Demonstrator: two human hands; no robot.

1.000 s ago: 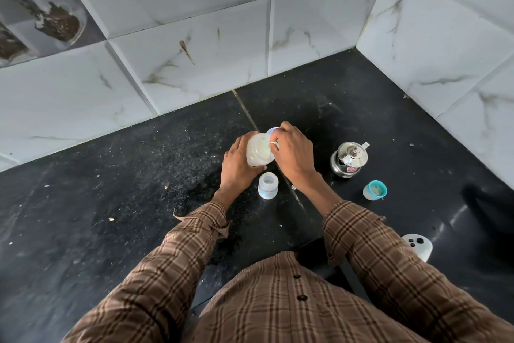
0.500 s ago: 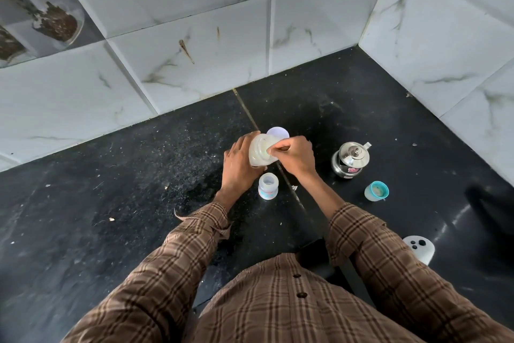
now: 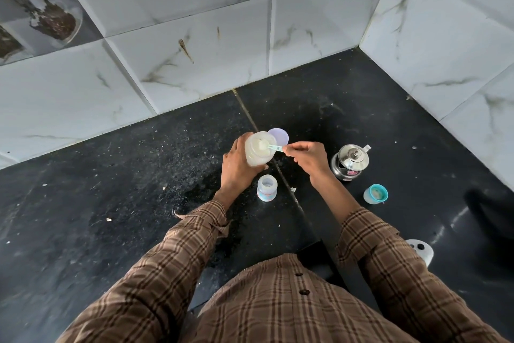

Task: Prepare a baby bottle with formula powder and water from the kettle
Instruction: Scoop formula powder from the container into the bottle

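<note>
My left hand (image 3: 236,169) grips a clear formula jar (image 3: 257,151), tilted with its open mouth facing me and pale powder inside. My right hand (image 3: 306,156) pinches the handle of a small scoop (image 3: 271,145); its bowl, heaped with powder, is at the jar's mouth. The open baby bottle (image 3: 267,187) stands upright on the black counter just below the jar. A small steel kettle (image 3: 350,162) with its lid on stands right of my right hand. The jar's lilac lid (image 3: 279,135) lies behind the jar.
The bottle's teal-ringed cap (image 3: 375,194) lies right of the bottle, below the kettle. A white device with black buttons (image 3: 421,249) sits at the counter's near right. White marble tile walls (image 3: 194,50) close the back and right. Crumbs dot the black counter (image 3: 125,176).
My right hand has drawn back to the right from the jar's mouth, bringing the scoop loaded with powder into sight. The lilac lid behind the jar is now uncovered.
</note>
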